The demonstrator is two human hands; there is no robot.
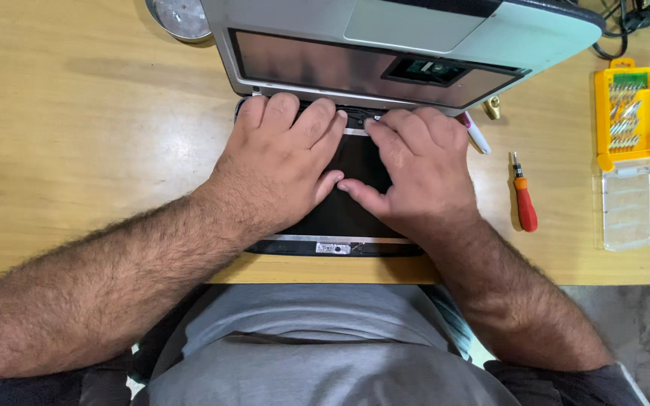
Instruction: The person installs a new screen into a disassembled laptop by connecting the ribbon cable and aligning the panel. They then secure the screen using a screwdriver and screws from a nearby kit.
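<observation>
A silver laptop base (415, 45) lies upside down at the table's far side, its keyboard opening showing a dark recess. In front of it the laptop's black screen panel (340, 218) lies flat on the wooden table (99, 150). My left hand (280, 165) rests palm down on the panel, fingers reaching the hinge edge. Beside it, my right hand (415, 173) also presses on the panel, fingertips at the hinge area and thumb touching the left hand's thumb. Neither hand holds a tool.
A red-handled screwdriver (524, 199) lies right of the panel. A yellow bit set with a clear lid (628, 128) sits at the right. A round metal dish (180, 16) is at the far left of the laptop. Cables (626, 22) lie at the far right corner.
</observation>
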